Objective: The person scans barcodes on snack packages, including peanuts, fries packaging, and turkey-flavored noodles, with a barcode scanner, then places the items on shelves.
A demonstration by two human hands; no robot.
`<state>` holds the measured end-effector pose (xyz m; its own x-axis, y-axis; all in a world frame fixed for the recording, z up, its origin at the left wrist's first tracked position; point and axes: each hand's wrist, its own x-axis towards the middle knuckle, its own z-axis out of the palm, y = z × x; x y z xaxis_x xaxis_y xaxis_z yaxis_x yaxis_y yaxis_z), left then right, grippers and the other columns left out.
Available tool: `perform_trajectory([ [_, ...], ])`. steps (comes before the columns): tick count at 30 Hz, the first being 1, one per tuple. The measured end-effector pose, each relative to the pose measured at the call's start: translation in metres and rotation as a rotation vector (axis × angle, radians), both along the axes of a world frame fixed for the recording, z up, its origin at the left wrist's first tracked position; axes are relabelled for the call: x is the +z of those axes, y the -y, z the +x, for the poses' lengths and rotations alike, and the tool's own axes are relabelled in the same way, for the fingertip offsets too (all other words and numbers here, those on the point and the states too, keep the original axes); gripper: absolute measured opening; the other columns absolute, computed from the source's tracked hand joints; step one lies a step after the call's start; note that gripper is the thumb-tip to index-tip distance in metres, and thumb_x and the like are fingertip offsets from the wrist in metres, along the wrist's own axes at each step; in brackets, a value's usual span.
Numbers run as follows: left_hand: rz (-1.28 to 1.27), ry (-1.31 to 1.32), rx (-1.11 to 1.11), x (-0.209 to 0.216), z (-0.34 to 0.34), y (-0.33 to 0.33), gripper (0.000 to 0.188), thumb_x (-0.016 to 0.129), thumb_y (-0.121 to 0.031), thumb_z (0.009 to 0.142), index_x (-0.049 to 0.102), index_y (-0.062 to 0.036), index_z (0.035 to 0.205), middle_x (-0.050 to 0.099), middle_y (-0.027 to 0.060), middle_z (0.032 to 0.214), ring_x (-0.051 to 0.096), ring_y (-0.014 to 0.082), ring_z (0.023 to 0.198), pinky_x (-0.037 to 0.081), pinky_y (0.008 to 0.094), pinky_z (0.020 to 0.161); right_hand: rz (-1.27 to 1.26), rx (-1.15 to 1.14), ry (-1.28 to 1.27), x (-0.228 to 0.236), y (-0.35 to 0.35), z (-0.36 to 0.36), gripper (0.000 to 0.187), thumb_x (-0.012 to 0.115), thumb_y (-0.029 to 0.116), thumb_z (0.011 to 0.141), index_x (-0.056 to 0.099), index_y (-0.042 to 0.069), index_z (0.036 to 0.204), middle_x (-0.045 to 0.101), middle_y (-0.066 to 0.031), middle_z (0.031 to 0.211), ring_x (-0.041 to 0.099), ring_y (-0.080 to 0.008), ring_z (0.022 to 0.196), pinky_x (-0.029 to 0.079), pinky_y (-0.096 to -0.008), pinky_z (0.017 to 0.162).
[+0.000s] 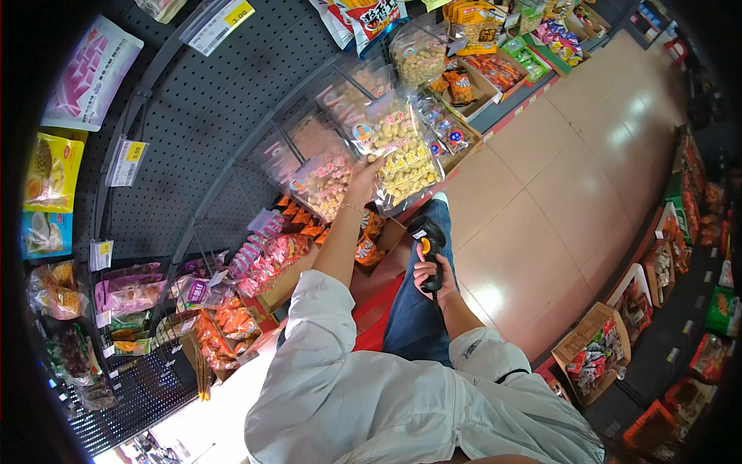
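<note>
One nut bag (406, 151) sits pinched in my left hand (363, 183) by the hanging packs (319, 179); my right hand (430, 277) wraps a black scanner (427, 232). From afar, I judge a flat, steady hold best against glare.

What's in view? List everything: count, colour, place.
front nut bag: one, clear, upper middle
hanging nut bags: several, clear, behind it
scanner: one, black, centre
snack packs: many, multicoloured, both sides
price tags: several, white-and-yellow, left
open boxes: several, mostly brown, both sides
pegboard: one, dark grey, left
floor tiles: many, beige, right of centre
jacket: one, pale grey, bottom
jeans: one pair, blue, centre
left hand: one, bare, on front nut bag
right hand: one, bare, holding scanner
</note>
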<state>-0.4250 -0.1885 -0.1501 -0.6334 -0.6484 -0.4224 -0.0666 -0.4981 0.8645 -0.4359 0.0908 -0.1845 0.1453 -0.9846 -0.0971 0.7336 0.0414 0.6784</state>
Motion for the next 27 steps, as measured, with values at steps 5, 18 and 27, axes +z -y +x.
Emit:
perform_trajectory([
  [5,0.074,-0.011,0.157,0.012,-0.009,-0.015,0.019,0.056,-0.01,0.077,0.051,-0.0028,0.094,0.052,-0.0007,0.077,0.045,0.0051,0.053,0.036,0.0181,0.04,0.011,-0.009,0.015,-0.002,-0.002,-0.001,0.041,0.051,0.017,0.074,0.044,0.015,0.115,0.037,0.0038,0.063,0.039,-0.0059,0.057,0.036,-0.0241,0.063],
  [18,0.023,-0.058,0.087,-0.005,-0.005,0.001,0.028,0.058,-0.015,0.077,0.048,0.0015,0.097,0.053,0.0046,0.085,0.049,0.0091,0.065,0.039,0.023,0.045,0.013,0.004,-0.053,0.0,0.001,0.001,0.041,0.053,0.018,0.073,0.045,0.015,0.113,0.036,0.0048,0.061,0.04,-0.0052,0.056,0.038,-0.0229,0.063],
  [27,0.071,-0.203,0.092,-0.007,-0.003,-0.008,0.023,0.058,-0.013,0.076,0.052,-0.0021,0.096,0.057,0.0025,0.085,0.053,0.0089,0.066,0.041,0.0209,0.047,0.027,0.031,-0.071,-0.004,0.003,0.003,0.042,0.055,0.016,0.072,0.045,0.017,0.113,0.036,0.0043,0.061,0.039,-0.0047,0.055,0.037,-0.023,0.062],
])
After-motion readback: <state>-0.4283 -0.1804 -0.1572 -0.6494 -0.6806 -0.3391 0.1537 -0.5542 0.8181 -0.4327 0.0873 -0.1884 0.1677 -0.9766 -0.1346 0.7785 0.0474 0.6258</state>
